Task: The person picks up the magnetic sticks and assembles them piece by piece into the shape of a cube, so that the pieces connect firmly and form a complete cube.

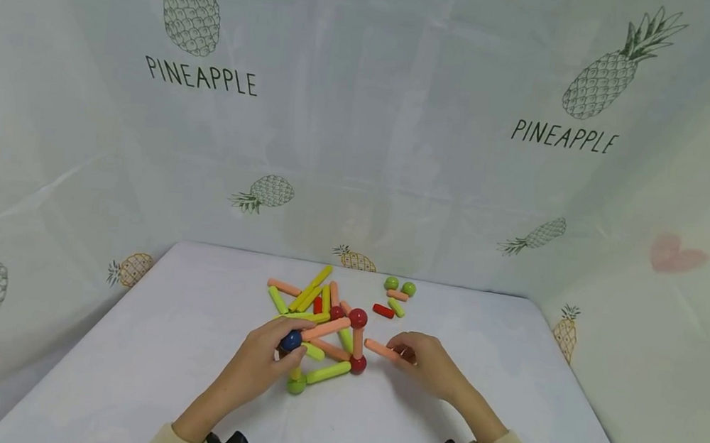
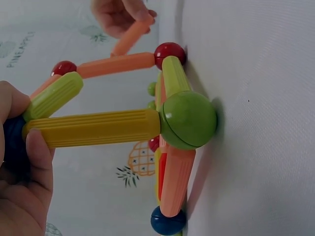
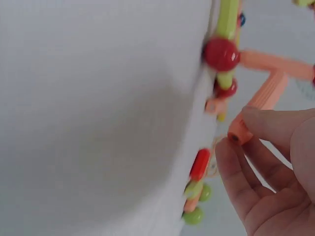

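A frame of magnetic rods and balls stands on the table. My left hand grips the dark blue ball at its upper near corner. From that ball a yellow rod runs down to a green ball on the table. An orange rod and a lime rod also meet there. Two red balls, upper and lower, are joined by an upright orange rod. Right of them, my right hand pinches a loose orange rod by one end, its far end close to the frame.
Several loose yellow rods and other rods lie behind the frame. At the back right are two green balls, a short red rod, and short orange and lime pieces. A pineapple-print cloth hangs behind the white table.
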`<state>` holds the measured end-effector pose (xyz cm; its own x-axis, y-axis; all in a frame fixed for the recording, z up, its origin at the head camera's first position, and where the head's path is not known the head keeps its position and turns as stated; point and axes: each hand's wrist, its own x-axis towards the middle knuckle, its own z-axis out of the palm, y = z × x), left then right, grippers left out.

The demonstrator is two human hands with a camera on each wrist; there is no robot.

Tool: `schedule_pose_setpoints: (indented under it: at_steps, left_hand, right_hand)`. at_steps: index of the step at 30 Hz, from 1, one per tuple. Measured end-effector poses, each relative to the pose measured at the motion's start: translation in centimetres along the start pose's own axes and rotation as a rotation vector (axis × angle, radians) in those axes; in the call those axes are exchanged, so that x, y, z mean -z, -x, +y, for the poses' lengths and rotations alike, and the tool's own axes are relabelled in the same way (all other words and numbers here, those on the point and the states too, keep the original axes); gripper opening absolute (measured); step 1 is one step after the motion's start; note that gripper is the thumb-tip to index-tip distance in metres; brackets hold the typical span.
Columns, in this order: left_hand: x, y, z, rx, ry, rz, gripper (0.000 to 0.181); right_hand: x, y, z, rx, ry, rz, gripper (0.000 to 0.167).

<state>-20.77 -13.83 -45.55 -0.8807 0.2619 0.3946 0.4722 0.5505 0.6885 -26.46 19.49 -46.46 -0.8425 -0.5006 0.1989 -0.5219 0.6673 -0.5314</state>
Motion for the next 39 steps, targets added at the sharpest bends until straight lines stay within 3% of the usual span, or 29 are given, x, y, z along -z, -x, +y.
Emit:
schedule_pose_setpoints:
  at_steps: [6,15,28,34,39]
  left_hand:
    - [0.0,0.0,-0.3,0.013,0.003,0.003,0.047]
    - [-0.1,0.0,-0.2,-0.001,0.012,-0.005,0.044]
    - [0.1,0.0,0.1,-0.021,0.007,0.007,0.046]
    - [0.0,0.0,0.1,-0.019,0.006,0.010,0.047]
    - [0.1,0.0,0.0,-0.025,0.003,0.009,0.046]
  right_hand:
    - [-1.5,0.5,-3.0,0.090,-0.094,-0.033,0.022]
    - [-3.6,0.0,-4.8,0.132,-0.117,-0.017,0.022]
    - [-3.9,-0.2,-5.4,0.125,-0.148,-0.002,0.025]
    - [-3.6,0.1,-5.0,0.122,-0.197,-0.006,0.034]
    - [-3.3,0.2,-4.8,0.145,-0.229,0.005,0.022]
